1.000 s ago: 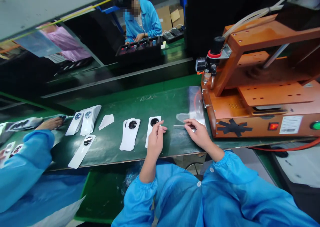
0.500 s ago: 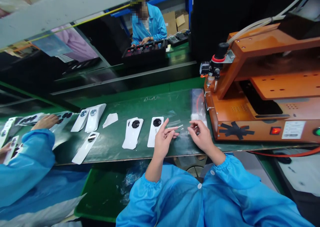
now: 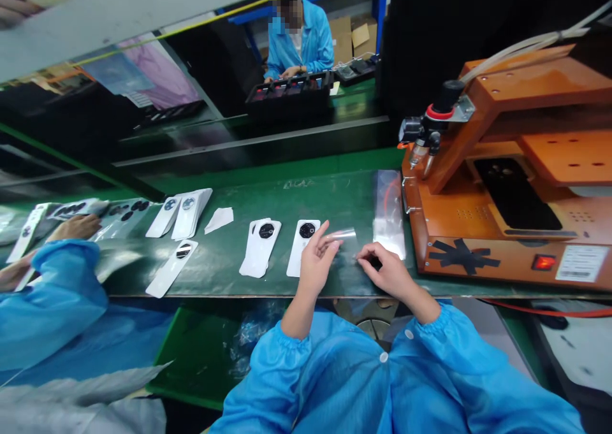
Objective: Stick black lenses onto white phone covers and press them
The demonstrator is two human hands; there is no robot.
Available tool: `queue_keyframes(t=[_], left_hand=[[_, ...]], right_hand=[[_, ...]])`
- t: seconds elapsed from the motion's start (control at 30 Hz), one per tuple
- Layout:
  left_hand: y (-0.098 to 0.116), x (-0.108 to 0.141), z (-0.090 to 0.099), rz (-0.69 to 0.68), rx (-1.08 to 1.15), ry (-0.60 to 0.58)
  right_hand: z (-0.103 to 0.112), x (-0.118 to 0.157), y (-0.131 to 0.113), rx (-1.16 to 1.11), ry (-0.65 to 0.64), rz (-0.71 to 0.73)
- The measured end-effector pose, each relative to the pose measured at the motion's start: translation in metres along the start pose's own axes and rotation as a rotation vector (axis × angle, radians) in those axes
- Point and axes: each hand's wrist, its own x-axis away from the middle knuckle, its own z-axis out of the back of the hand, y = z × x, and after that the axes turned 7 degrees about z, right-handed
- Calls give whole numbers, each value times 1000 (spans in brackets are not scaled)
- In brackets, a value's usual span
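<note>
A piece of clear film (image 3: 346, 233) curls out from the thumb and fingers of my left hand (image 3: 316, 259), which is closed on it. Facing it across a small gap, my right hand (image 3: 386, 267) has thumb and fingertips pinched together. What lies between those fingertips, if anything, is too small and see-through to make out. Just behind my left hand lies a white phone back cover (image 3: 297, 255) with a round black camera area. Further left is a small stack of similar white covers (image 3: 261, 249).
An orange press machine (image 3: 454, 230) with a lit red switch stands on the right. A clear plastic bag (image 3: 389, 214) lies beside it. Leftward are more covers (image 3: 191, 214), a white paper scrap (image 3: 220, 219) and a co-worker's arm (image 3: 67, 268). Below is a green bin (image 3: 191, 351).
The view has shifted, showing more of the left side. The film now stands curled up from my left hand, and my right fingertips are drawn closer together.
</note>
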Motion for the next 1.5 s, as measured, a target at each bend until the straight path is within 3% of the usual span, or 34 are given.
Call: queue_keyframes(t=[0.13, 0.3, 0.53, 0.73, 0.8, 0.97, 1.17, 1.37, 1.5], left_hand=[[4, -7, 5, -43, -90, 10], [10, -3, 8, -72, -189, -12], [20, -2, 5, -47, -225, 63], [15, -3, 4, -33, -285, 44], [11, -3, 2, -85, -352, 32], [4, -6, -1, -284, -580, 29], [7, -8, 2, -450, -780, 8], [22, -9, -3, -335, -796, -158], [23, -50, -11, -256, -794, -60]], right_hand=[[-2, -1, -1, 28, -10, 45], [-1, -2, -2, 48, 65, 41], [-1, 1, -1, 86, 38, 64], [9, -8, -17, 418, 124, 174], [12, -18, -26, 525, 124, 224], [15, -40, -39, 737, -18, 430], [19, -39, -39, 839, -99, 532], [20, -22, -34, 918, -62, 404], [17, 4, -36, 845, 129, 392]])
